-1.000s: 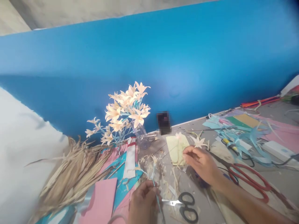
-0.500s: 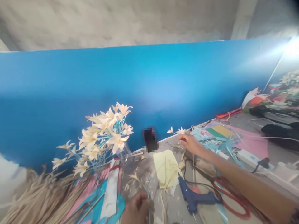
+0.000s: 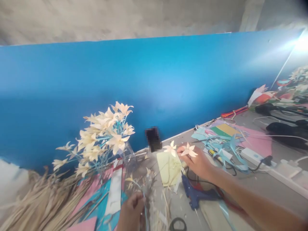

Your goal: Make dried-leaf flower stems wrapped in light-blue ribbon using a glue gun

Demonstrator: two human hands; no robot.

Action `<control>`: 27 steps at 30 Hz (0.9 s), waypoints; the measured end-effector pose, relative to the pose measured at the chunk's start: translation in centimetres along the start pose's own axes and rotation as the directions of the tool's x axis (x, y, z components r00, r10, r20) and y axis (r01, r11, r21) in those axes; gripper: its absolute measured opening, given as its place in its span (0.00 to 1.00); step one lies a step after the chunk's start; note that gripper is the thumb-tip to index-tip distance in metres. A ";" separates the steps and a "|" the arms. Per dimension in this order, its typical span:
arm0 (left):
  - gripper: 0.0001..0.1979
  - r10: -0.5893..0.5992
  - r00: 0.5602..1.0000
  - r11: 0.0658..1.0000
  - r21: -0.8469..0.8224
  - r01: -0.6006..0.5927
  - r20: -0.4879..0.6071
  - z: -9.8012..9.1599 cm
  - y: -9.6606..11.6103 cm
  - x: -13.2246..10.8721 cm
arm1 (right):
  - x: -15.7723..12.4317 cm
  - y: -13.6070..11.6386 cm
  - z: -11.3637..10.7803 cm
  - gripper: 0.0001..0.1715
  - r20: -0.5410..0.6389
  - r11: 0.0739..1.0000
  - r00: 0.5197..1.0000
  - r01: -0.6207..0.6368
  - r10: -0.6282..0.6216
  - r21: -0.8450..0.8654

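My left hand [image 3: 132, 207], low in the middle, is closed around a thin light-blue flower stem [image 3: 145, 205]. Small cream petals [image 3: 131, 179] show just above that hand. My right hand [image 3: 198, 162] is pinched on artificial flowers over the table; one cream star-shaped flower [image 3: 189, 149] covers part of its fingers. A second cream flower [image 3: 170, 148] sticks out to the left of the fingertips. The stems in this hand are hidden. Below the right hand lie a yellow sheet [image 3: 166, 166] and a dark blue glue gun [image 3: 198, 194].
A bunch of cream flowers [image 3: 103, 138] stands at left in a clear vase [image 3: 130, 157]. Dried leaf strips [image 3: 43, 199] lie in front of it. Light-blue ribbon [image 3: 237, 154], a white power strip [image 3: 252, 155] and cables occupy the right. A blue wall [image 3: 154, 83] closes the back.
My right hand has come back from the wall side toward me, bringing the two cream flowers along. My left hand has shifted slightly left, still on the stem. The view has tilted a little.
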State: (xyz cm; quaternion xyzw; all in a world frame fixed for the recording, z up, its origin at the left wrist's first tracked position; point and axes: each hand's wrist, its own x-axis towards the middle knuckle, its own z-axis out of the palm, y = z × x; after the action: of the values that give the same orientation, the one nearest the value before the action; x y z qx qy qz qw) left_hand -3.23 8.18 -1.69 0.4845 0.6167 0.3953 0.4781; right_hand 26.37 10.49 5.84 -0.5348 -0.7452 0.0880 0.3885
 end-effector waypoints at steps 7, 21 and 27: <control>0.12 0.051 0.998 0.998 -0.024 -0.052 -0.039 -2.5 0.2 -1.7 | -3.0 -6.6 3.7 0.09 0.108 0.960 0.992 -0.092 0.065 0.265; 0.13 0.003 0.998 0.998 -0.061 0.000 0.055 -2.5 -2.0 -1.0 | -5.9 -6.1 9.5 0.07 0.217 0.889 0.970 -0.194 0.110 0.414; 0.10 0.057 0.998 0.988 -0.139 -0.061 -0.036 -1.9 -1.0 -2.0 | -6.0 -5.4 9.8 0.09 0.244 0.787 0.940 -0.334 0.238 0.519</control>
State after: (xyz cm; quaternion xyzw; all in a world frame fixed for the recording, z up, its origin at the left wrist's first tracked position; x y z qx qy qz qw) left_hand -5.17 5.95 -1.74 0.4615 0.5805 0.4591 0.4891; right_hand 16.55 5.84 -0.83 -0.4970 -0.6273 0.4016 0.4452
